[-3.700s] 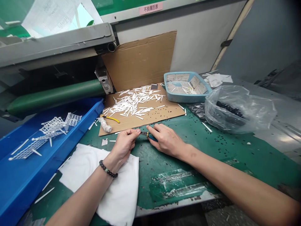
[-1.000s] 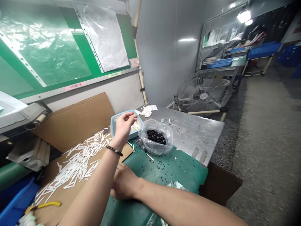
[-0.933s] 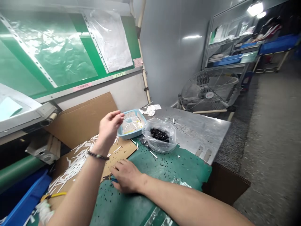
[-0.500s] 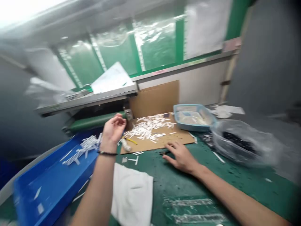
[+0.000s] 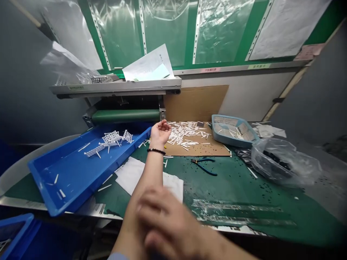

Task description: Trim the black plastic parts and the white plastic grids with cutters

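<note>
left hand [image 5: 159, 133] is held palm up, fingers loosely curled, nothing gripped | right hand [image 5: 168, 224] is blurred over left forearm [image 5: 153, 173], finger state cannot be told | white sticks [image 5: 187, 131] are heaped on cardboard [image 5: 218, 151] at 3 o'clock of left hand | pliers [image 5: 203, 166] are laid on green mat [image 5: 238, 189] at 4 o'clock, untouched | blue tray [image 5: 108, 168] is placed at 9 o'clock

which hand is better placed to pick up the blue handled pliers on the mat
Left, probably: the left hand is out over the bench, palm up, and looks empty, much nearer the blue-handled pliers. The right hand is blurred, close to the camera, above the left forearm.
</note>
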Available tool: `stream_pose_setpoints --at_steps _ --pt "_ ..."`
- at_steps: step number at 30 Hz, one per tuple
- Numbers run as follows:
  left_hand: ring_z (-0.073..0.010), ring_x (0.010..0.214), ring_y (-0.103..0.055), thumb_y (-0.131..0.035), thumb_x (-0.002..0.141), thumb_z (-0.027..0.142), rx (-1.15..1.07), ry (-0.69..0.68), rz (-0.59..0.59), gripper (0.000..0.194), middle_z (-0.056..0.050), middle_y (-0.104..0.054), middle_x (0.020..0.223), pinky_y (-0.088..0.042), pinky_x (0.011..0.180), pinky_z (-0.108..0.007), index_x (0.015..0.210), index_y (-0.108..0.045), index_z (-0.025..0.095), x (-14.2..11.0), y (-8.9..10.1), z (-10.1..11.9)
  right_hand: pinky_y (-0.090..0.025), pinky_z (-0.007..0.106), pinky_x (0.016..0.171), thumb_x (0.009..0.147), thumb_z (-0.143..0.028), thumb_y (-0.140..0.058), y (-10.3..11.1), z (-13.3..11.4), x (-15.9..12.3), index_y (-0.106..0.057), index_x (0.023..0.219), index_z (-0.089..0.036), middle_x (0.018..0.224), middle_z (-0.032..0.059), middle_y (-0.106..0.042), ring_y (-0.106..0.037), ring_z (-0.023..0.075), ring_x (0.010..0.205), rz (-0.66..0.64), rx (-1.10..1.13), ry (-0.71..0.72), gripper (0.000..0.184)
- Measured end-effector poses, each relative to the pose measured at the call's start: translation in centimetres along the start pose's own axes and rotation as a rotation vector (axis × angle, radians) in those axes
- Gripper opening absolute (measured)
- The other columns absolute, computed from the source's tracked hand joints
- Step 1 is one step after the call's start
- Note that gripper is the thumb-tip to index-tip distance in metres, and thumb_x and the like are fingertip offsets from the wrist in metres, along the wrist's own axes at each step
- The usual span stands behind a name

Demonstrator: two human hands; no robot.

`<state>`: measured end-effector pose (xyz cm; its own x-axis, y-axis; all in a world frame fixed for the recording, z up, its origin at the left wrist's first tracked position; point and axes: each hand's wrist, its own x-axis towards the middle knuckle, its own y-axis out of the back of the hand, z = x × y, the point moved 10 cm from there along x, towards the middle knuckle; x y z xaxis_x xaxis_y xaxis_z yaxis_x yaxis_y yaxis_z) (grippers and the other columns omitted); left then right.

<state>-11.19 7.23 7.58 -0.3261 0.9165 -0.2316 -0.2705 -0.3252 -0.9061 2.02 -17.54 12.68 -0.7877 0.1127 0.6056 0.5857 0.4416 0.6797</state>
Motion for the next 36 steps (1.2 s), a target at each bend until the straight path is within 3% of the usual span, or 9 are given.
stream_pose_setpoints --at_steps 5,8,13,16,20,26,29,32,36 --pt "-0.0044 0.052 -0.05 -0.048 0.084 0.008 -0.062 0.019 0.024 0.019 0.001 -0.056 0.063 -0.048 0.071 -0.024 0.068 -0.057 0.014 -0.2 2.4 0.1 -0.012 0.057 0.114 0.099 -0.041 -0.041 -4.2 3.8 -0.2 -0.041 0.142 -0.023 0.141 0.0094 -0.048 -0.032 0.0295 0.137 -0.002 -0.079 -0.125 0.047" --pt "-0.004 0.05 -0.048 -0.047 0.084 0.007 -0.077 0.015 0.058 0.021 0.002 -0.054 0.06 -0.048 0.07 -0.023 0.066 -0.054 0.015 -0.3 3.7 0.6 -0.023 0.057 0.112 0.098 -0.028 -0.039 -3.2 6.1 -0.9 -0.04 0.142 -0.023 0.143 0.0114 -0.045 -0.03 0.0295 0.137 0.18 -0.082 -0.284 0.044" --pt "-0.0042 0.054 -0.05 -0.047 0.084 0.008 -0.106 -0.013 0.008 0.016 0.0 -0.058 0.068 -0.048 0.073 -0.024 0.071 -0.056 0.015 0.9 3.6 1.1 -0.051 0.037 0.075 0.084 -0.014 -0.056 -4.2 0.7 -2.4 -0.059 0.097 -0.021 0.095 0.0091 -0.057 -0.057 0.0226 0.089 0.334 0.118 -0.303 0.015" --pt "-0.0109 0.072 -0.061 -0.047 0.085 0.014 -0.049 0.028 -0.068 0.012 -0.005 -0.064 0.085 -0.051 0.076 -0.03 0.08 -0.057 0.016 1.4 2.9 -0.7 -0.046 0.03 0.061 0.086 -0.015 -0.053 -3.8 1.4 -2.6 -0.055 0.081 -0.02 0.077 0.0035 -0.049 -0.052 0.0173 0.071 0.369 0.182 -0.378 0.008" --pt "-0.0254 0.1 -0.063 -0.048 0.085 0.025 -0.007 0.146 -0.124 0.01 -0.011 -0.062 0.112 -0.053 0.078 -0.043 0.09 -0.054 0.019 1.2 2.0 -4.8 -0.046 0.036 0.084 0.085 -0.022 -0.06 -0.3 5.6 -3.4 -0.057 0.09 -0.02 0.1 0.0082 -0.052 -0.053 0.0217 0.096 0.462 0.083 -0.554 0.007" --pt "-0.0232 0.105 -0.062 -0.047 0.083 0.025 -0.047 0.137 -0.003 0.012 -0.01 -0.061 0.113 -0.055 0.077 -0.036 0.094 -0.051 0.021 1.6 2.6 -5.8 -0.045 0.027 0.064 0.085 -0.021 -0.057 -1.7 2.7 -4.9 -0.05 0.072 -0.02 0.077 0.0014 -0.049 -0.051 0.0139 0.069 0.438 0.24 -0.509 0.015" --pt "-0.0204 0.1 -0.063 -0.046 0.084 0.023 -0.119 0.116 -0.011 0.012 -0.01 -0.065 0.106 -0.055 0.076 -0.033 0.095 -0.051 0.02 1.6 2.3 -5.3 -0.048 0.033 0.083 0.087 -0.03 -0.06 -1.2 6.2 -6.8 -0.056 0.082 -0.021 0.089 0.0045 -0.057 -0.056 0.0185 0.091 0.525 0.28 -0.68 0.011" --pt "-0.0173 0.094 -0.064 -0.045 0.085 0.021 -0.12 0.087 -0.051 0.011 -0.01 -0.066 0.103 -0.055 0.075 -0.031 0.094 -0.051 0.018 0.9 1.5 -4.5 -0.045 0.042 0.098 0.082 -0.042 -0.065 -0.1 10.9 -8.9 -0.056 0.113 -0.022 0.123 0.0104 -0.055 -0.051 0.0246 0.117 0.671 0.45 -0.853 0.037" --pt "-0.0151 0.093 -0.064 -0.039 0.09 0.023 -0.03 -0.044 -0.109 0.018 -0.009 -0.067 0.101 -0.055 0.075 -0.029 0.094 -0.055 0.016 0.0 0.2 -1.8 -0.05 0.043 0.095 0.085 -0.04 -0.065 -2.7 9.7 -9.4 -0.053 0.128 -0.024 0.134 0.0113 -0.051 -0.055 0.0262 0.116 0.634 0.745 -0.859 0.048"
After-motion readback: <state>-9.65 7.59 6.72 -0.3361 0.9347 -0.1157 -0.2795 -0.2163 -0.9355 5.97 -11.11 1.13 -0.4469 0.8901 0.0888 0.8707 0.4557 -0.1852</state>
